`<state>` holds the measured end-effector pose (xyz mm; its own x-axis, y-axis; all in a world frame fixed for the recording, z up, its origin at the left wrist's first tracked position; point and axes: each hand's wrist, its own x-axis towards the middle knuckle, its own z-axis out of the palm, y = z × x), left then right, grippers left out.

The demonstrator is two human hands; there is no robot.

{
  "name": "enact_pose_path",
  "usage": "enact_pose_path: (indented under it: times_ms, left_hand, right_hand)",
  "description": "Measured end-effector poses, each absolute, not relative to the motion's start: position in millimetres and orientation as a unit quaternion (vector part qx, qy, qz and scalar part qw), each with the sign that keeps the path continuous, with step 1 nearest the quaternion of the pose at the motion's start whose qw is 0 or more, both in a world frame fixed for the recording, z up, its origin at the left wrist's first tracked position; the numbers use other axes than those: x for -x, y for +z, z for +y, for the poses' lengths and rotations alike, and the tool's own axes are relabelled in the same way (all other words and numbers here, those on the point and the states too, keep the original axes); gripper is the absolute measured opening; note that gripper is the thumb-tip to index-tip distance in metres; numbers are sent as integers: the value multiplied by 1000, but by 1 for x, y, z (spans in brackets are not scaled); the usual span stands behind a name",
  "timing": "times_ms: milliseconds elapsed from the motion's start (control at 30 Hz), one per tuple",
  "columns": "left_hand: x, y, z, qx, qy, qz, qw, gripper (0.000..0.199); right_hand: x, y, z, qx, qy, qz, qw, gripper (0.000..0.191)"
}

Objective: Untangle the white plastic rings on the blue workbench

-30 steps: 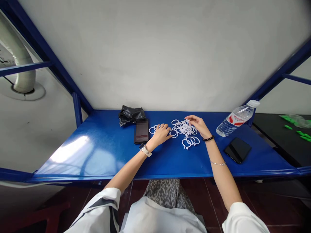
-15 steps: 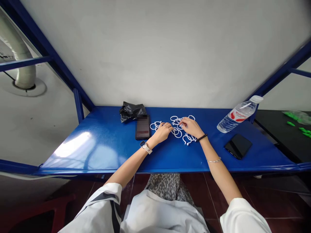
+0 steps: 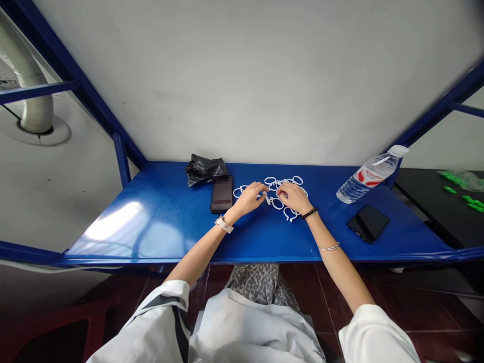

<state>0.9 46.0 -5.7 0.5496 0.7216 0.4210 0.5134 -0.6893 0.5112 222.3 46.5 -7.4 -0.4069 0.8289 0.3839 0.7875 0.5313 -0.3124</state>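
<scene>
Working white plastic rings (image 3: 282,194) at mid-bench, far side of blue table (image 3: 159,227). Your left hand (image 3: 250,198) and right hand (image 3: 295,197) meet over pile, fingers pinched on one ring between them. Step looks like joining or separating rings; next move likely needs firm two-hand pinch and small twist. Phone (image 3: 221,194) left of pile, water bottle (image 3: 368,174) right. Since a second ago, your right hand came nearer from pile's far edge; hands closed together.

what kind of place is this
Probably a plain workshop or small assembly station, not a home desk: a blue metal bench against a bare wall, a heap of white plastic rings under both hands, and green parts on the next table.
</scene>
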Motion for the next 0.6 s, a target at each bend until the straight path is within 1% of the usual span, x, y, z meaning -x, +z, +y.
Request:
enact_pose_path:
  times_ms: [100, 200, 333, 600]
  left_hand:
    - [0, -7, 49, -838, 367, 345, 209, 15]
    - [0, -8, 50, -825, 394, 332, 231, 12]
    - [0, -6, 49, -817, 403, 330, 247, 9]
    - [-3, -3, 43, -796, 423, 317, 296, 7]
  right_hand:
    - [-217, -7, 44, 469, 39, -837, 278, 17]
    - [-209, -6, 40, 443, 55, -848, 286, 19]
    - [-202, -8, 35, 421, 73, -860, 279, 21]
    - [-200, -13, 35, 415, 100, -855, 294, 26]
